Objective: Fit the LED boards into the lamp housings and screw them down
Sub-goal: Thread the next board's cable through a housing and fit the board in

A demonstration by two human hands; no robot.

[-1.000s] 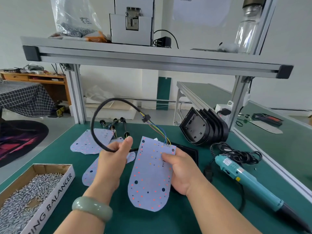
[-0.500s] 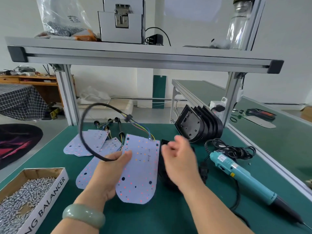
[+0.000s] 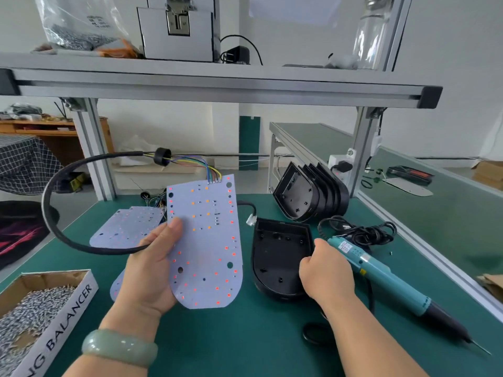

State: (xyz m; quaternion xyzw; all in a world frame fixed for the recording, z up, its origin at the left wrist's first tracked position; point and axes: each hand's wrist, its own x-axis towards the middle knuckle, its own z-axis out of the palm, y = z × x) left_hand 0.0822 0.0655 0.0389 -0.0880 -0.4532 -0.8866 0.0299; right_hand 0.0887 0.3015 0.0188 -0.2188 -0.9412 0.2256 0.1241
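Observation:
My left hand (image 3: 151, 263) holds a pale LED board (image 3: 206, 240) upright above the mat, thumb on its face, and also grips the board's black cable (image 3: 54, 191), which loops up to the left. An open black lamp housing (image 3: 277, 259) lies on the green mat right of the board. My right hand (image 3: 325, 273) grips the housing's right edge. A teal electric screwdriver (image 3: 386, 278) lies just right of that hand.
More LED boards (image 3: 125, 227) lie behind my left hand. A stack of black housings (image 3: 310, 194) leans at the back right. A cardboard box of screws (image 3: 30, 303) sits at the front left. The screwdriver's coiled cord (image 3: 362, 232) lies behind it. An aluminium shelf beam (image 3: 217, 85) crosses overhead.
My right hand let go of the board and moved right onto the housing's edge. My left hand lifted the board more upright, uncovering the housing.

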